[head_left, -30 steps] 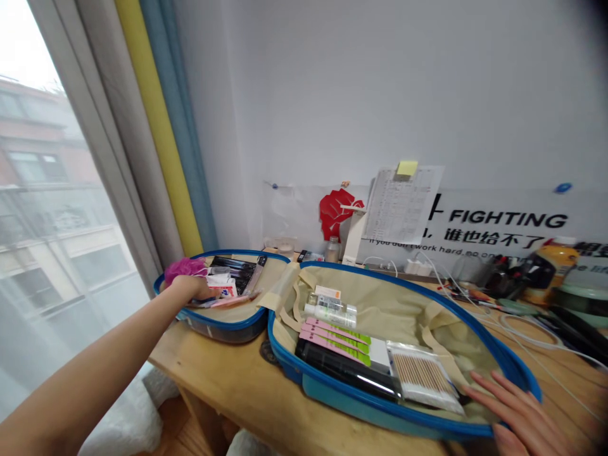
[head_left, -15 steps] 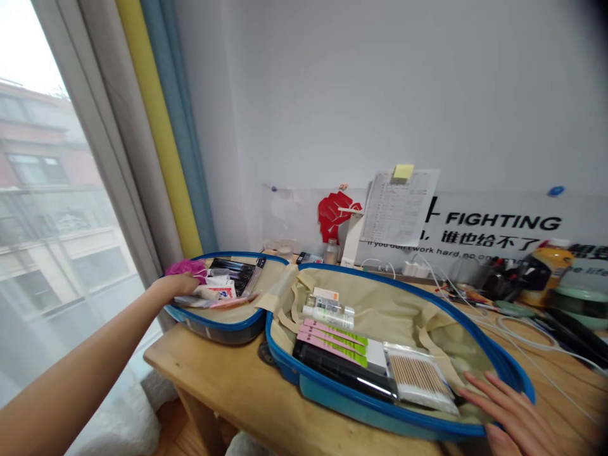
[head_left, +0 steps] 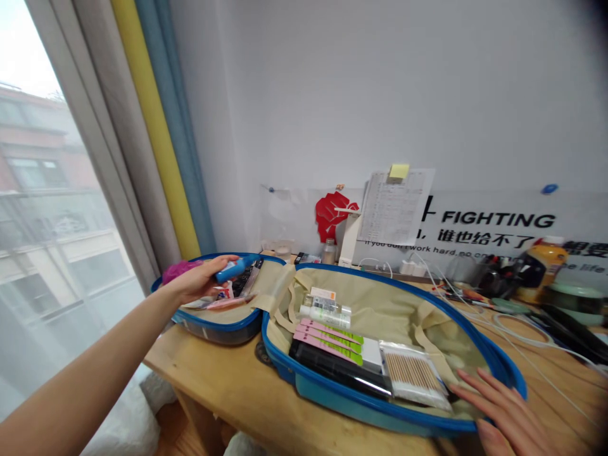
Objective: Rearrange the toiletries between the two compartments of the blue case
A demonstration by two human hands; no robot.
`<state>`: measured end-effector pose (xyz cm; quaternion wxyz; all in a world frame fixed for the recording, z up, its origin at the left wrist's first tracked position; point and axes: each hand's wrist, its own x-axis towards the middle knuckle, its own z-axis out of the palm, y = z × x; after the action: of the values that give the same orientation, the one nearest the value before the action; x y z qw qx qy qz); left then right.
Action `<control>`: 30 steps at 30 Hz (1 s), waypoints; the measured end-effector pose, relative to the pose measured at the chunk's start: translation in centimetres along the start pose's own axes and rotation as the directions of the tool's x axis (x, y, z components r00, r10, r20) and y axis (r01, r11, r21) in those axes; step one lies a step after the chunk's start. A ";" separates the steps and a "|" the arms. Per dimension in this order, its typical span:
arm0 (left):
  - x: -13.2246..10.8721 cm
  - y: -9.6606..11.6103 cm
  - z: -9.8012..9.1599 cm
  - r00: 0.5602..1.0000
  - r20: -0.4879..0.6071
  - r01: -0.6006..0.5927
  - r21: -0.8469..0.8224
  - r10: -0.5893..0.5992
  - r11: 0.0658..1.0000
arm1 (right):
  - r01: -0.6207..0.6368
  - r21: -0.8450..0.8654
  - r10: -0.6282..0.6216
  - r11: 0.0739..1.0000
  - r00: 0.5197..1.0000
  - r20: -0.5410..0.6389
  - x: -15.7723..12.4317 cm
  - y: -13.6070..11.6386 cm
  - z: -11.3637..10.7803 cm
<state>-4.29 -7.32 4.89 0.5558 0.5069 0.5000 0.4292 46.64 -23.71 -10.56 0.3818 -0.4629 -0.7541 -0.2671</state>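
Note:
An opened blue-edged case [head_left: 403,273] lies on the wooden table. Over its smaller left half, my left hand [head_left: 202,280] is closed on a blue bottle [head_left: 231,270]. A purple mesh item [head_left: 180,271] and several small packets lie in that half. My right hand [head_left: 503,405] rests at the right rim of the larger half, fingers spread, holding nothing. That half contains a packet of cotton swabs [head_left: 414,377], pink-and-green sachets [head_left: 330,341], a black item [head_left: 339,368] and a white tube [head_left: 325,315].
The wooden table [head_left: 228,380] extends in front of the case. Behind are a white lamp [head_left: 350,239] and white cables [head_left: 522,332]. An orange bottle [head_left: 546,269] and a green container [head_left: 574,304] stand at the right. Curtains [head_left: 175,126] hang at the left.
My left hand has moved right and up from beside the purple mesh, and a blue bottle now shows in it. My right hand stays at the rim.

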 end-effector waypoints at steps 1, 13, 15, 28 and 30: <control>0.2 0.0 1.5 0.997 0.075 -0.013 -0.003 0.013 1.000 | -0.005 -0.012 0.005 1.000 1.000 -0.003 0.2 -0.3 -0.2; 5.2 -2.0 21.4 0.864 0.490 -0.187 0.530 -0.119 0.827 | -0.058 -0.039 0.057 0.998 0.998 -0.021 1.5 -2.2 -1.4; 5.9 -2.8 24.2 0.855 0.498 -0.263 0.657 -0.145 0.706 | -0.052 -0.047 0.051 0.998 0.999 -0.013 1.4 -2.2 -1.4; 8.0 -6.6 32.2 0.824 0.506 -0.337 0.800 -0.255 0.496 | -0.082 -0.037 0.081 0.996 0.997 -0.009 1.3 -2.3 -1.1; 8.1 -6.9 32.5 0.817 0.518 -0.357 0.800 -0.253 0.483 | -0.095 -0.032 0.095 0.995 0.995 -0.006 1.2 -2.3 -1.2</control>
<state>28.79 -4.52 -3.38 0.3275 0.8363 0.4378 -0.0417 44.63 -25.04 -9.01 0.3881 -0.5037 -0.7260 -0.2619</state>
